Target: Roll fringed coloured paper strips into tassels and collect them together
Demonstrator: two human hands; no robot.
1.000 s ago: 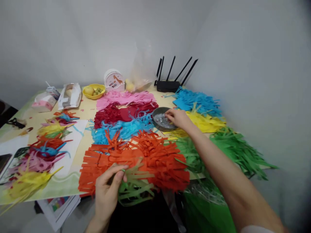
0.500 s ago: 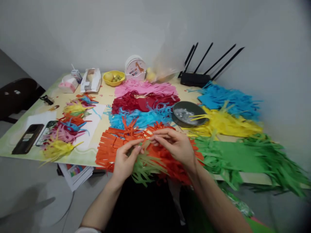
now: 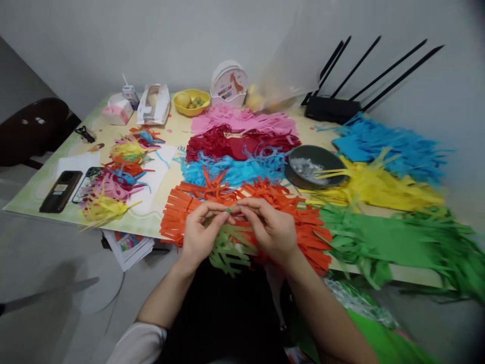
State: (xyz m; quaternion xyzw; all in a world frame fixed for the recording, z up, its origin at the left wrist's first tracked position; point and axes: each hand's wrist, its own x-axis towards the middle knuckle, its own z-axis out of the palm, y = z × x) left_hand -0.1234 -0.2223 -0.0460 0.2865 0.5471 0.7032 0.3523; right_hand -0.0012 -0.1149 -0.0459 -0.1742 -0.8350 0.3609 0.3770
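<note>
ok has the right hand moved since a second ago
Yes: from the bowl, the right hand has moved leftward and nearer the camera, beside the left hand.

Passage above the crimson fringe [image 3: 246, 145], bowl [image 3: 306, 182] in the way rightward, seemingly a bag [image 3: 282, 88] behind.

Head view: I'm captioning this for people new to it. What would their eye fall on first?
Probably the bright fringed sheets spread over the table: orange sheets at the near middle, green sheets at the near right. Next, the left hand and right hand, close together over the orange, with a pale green tassel hanging beneath. Behind, the black router stands out against the grey wall, its antennas fanned.
</note>
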